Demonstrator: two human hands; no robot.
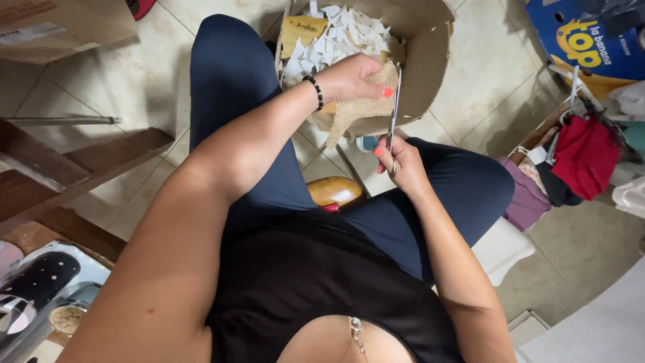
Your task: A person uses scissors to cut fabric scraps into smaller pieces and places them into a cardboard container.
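Nearest the camera is the person's black top, with dark blue leggings over both knees beyond it, seated above a tiled floor (154, 60). The left hand (353, 77) reaches forward, fingers closed around a piece of tan burlap (359, 111), pinching it at its upper edge so the cloth hangs down and toward the body. The right hand (396, 158) sits lower and closer to the torso, gripping the handles of a pair of scissors (394, 111). The blades run almost straight up and away from that hand, long axis nearly vertical in the view, lying along the right edge of the burlap and just beside the left fingertips. Whether the blades are parted cannot be told. Directly behind both hands stands an open cardboard box (430, 67) holding white paper scraps (336, 37). Folded clothes (584, 158) lie well off to the right.
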